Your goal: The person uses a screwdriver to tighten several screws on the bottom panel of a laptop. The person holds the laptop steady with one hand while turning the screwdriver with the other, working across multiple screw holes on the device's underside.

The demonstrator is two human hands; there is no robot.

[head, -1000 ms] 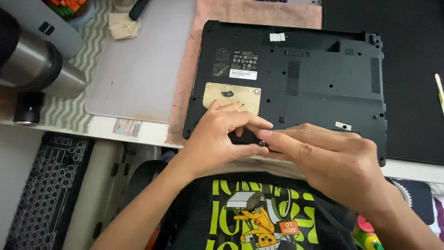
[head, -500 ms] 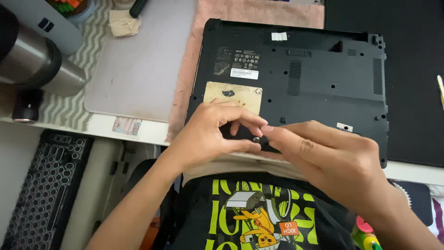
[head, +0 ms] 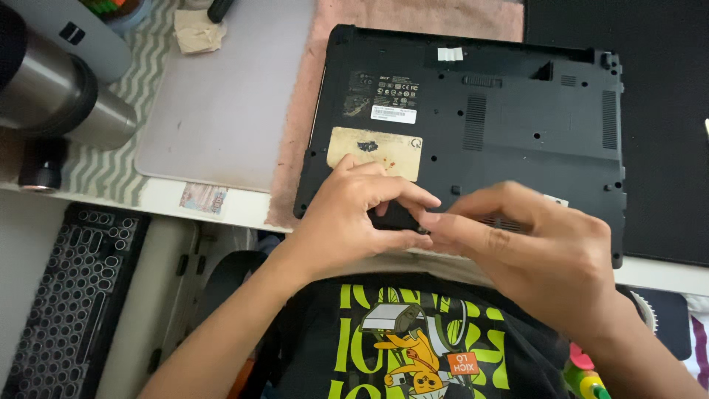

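A black laptop lies upside down on a pink cloth, its underside with vents and labels facing up. Both my hands meet at its near edge. My left hand pinches a small black part between thumb and fingers. The fingertips of my right hand press on the same part from the right. Most of the part is hidden by my fingers, and I cannot tell whether it is still joined to the laptop.
A grey mat lies left of the laptop, with a crumpled tissue behind it. A steel flask lies at the far left. A black mat covers the right. A keyboard sits below the desk edge.
Both hands stay at the laptop's near edge. The fingertips have closed a little tighter around the small black part.
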